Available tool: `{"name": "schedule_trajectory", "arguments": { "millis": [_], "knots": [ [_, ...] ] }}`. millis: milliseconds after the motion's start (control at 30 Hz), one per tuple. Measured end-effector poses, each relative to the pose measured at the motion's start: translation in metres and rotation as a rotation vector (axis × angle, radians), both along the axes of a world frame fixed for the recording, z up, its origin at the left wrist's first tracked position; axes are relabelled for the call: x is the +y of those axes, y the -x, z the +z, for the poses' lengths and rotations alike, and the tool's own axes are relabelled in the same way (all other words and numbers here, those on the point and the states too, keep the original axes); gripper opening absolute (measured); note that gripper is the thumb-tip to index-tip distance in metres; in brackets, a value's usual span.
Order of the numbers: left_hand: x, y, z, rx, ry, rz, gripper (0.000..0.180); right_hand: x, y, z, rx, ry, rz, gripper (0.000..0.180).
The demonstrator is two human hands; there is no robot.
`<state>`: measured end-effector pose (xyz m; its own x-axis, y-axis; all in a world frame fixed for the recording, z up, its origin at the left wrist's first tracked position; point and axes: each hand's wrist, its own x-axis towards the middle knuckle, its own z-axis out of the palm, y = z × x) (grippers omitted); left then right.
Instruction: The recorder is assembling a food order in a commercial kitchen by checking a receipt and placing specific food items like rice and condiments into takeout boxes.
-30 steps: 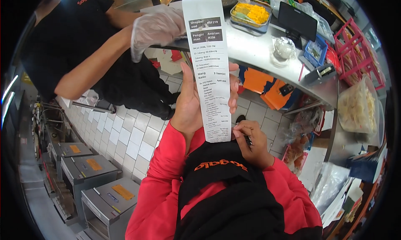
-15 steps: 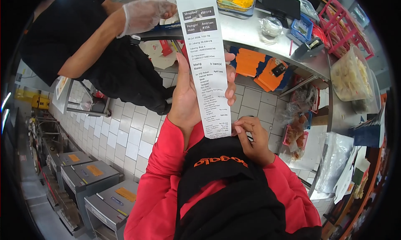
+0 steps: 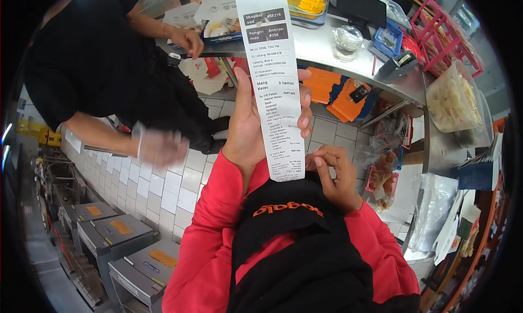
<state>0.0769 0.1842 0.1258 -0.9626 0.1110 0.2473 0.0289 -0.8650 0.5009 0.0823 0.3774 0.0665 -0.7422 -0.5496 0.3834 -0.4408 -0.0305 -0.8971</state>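
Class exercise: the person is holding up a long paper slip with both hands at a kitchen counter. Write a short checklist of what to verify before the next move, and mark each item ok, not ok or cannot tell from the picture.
1. Left hand grips the paper slip along its middle: ok.
2. Right hand pinches the slip's bottom end: ok.
3. Slip hangs flat, print side facing the camera: ok.
4. Slip is clear of the co-worker's gloved hand: ok, apart.
5. Steel counter has a bare spot near the slip: ok, though containers crowd the rest.
6. Small print at the bottom is legible: cannot tell.
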Motion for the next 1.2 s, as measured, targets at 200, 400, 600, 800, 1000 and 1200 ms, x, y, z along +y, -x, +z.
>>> {"name": "schedule_trajectory", "arguments": {
  "millis": [200, 400, 600, 800, 1000, 1200],
  "knots": [
    [-0.005, -0.001, 0.004, 0.004, 0.027, 0.061, 0.086, -0.009, 0.005, 0.007, 0.032, -0.049, 0.038, 0.013],
    [-0.011, -0.004, 0.007, 0.007, 0.069, 0.104, 0.081, -0.017, 0.007, 0.009, 0.063, -0.059, 0.051, 0.014],
    [-0.018, -0.007, 0.002, 0.03, -0.031, 0.053, 0.09, -0.022, 0.002, 0.009, 0.12, -0.08, 0.064, 0.017],
    [-0.019, -0.012, 0.001, 0.033, -0.019, 0.046, 0.09, -0.014, 0.016, 0.022, 0.211, -0.116, -0.073, 0.019],
    [-0.015, -0.018, 0.005, 0.042, -0.021, 0.023, 0.089, 0.084, 0.064, 0.102, 0.806, 0.357, -0.937, 0.037],
    [-0.008, -0.014, 0.009, 0.037, 0.024, 0.021, 0.083, 0.107, 0.026, 0.139, 1.433, 0.676, -0.776, 0.056]
  ]
}}
